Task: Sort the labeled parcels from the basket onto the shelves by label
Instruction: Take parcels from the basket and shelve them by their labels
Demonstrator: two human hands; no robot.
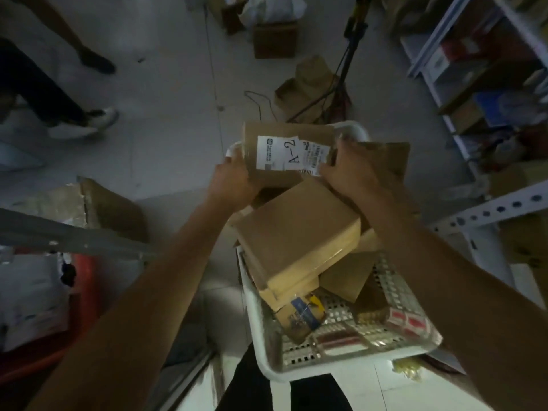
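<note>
Boxes [296, 241] piled beside held parcel [284, 152]

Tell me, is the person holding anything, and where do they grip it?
Yes: the cardboard parcel labeled A-2, gripped by its two opposite side edges, left hand and right hand.

"A-2" on white label [292, 155], cardboard parcel [284, 134]

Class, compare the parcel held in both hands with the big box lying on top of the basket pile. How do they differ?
The held parcel shows a white label reading A-2; the big box shows no label. The left hand and right hand grip the held parcel at the basket's far end; the big box lies tilted, untouched. Both are brown cardboard.
</note>
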